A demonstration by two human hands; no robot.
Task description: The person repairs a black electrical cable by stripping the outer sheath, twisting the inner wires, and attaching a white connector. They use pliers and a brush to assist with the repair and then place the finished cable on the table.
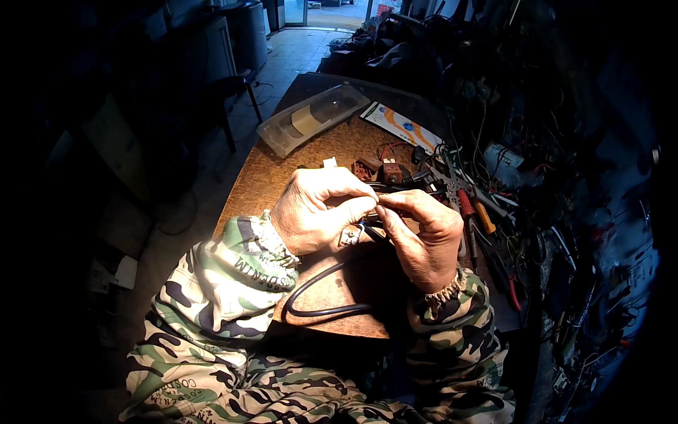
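My left hand (318,208) and my right hand (427,237) meet over the wooden table, thumb and forefinger of each pinched together, tips almost touching. Whatever sits between those fingertips is too small and covered to make out. Below them a black cable (300,300) bends in a loop near the table's front edge, with part of it hidden under my hands. A small metal piece with screws (349,236) lies just beneath my left thumb. Beyond my fingers are reddish-brown blocks (390,171) with dark leads.
A clear plastic case (286,134) and a white-and-orange packet (402,127) lie toward the far side. Right of my hands are a red-handled screwdriver (465,203), an orange-handled tool (485,218) and red-handled pliers (513,291). Tangled wires (565,283) crowd the dark right side.
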